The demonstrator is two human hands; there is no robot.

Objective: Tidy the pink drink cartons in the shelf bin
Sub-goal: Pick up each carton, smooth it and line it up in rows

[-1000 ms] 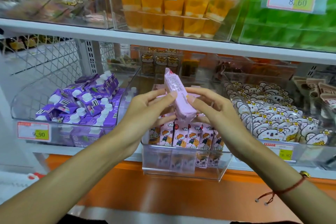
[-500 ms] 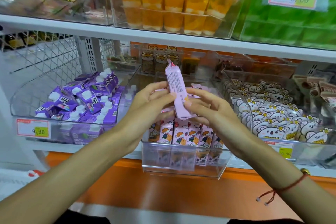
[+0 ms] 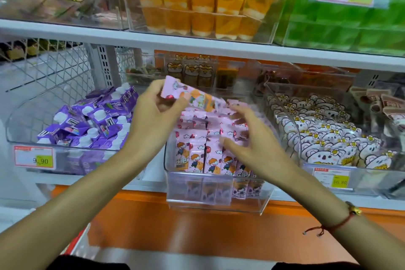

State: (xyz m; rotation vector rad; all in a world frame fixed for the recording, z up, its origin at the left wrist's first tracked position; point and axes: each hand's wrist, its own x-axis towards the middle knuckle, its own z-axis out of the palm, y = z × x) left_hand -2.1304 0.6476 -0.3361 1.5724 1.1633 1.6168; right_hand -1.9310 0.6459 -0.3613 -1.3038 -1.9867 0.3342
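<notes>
Pink drink cartons point(image 3: 210, 155): one carton point(image 3: 192, 97) pinched in left hand point(image 3: 153, 116), right hand point(image 3: 252, 138) spread over packed, partly hidden rows in one clear bin point(image 3: 219, 199).

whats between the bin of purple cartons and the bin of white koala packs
In the head view, the clear plastic bin of pink drink cartons sits between them, with both hands over it.

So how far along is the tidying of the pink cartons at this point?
Partway. The front rows of pink cartons already stand upright in the clear bin. In hand: the left hand holds one loose carton above the bin, while the right hand reaches open over the less even back rows. Left to do: slot that carton in and straighten the back.
</notes>
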